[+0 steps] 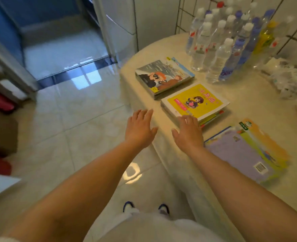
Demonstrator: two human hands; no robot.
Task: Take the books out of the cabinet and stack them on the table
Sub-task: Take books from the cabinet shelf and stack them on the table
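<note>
While the table (249, 109) already carries three piles, both hands are empty: the left hand (140, 129) hangs spread over the floor just off the edge, and the right hand (188, 131) rests open fingertips on the yellow stack's (195, 102) near corner. Beyond it sits the grey stack (163, 76); nearer lies the purple stack (245, 151). These thin glossy paperbacks (probably light, floppy, slippery) want gripping by both side edges.
</note>
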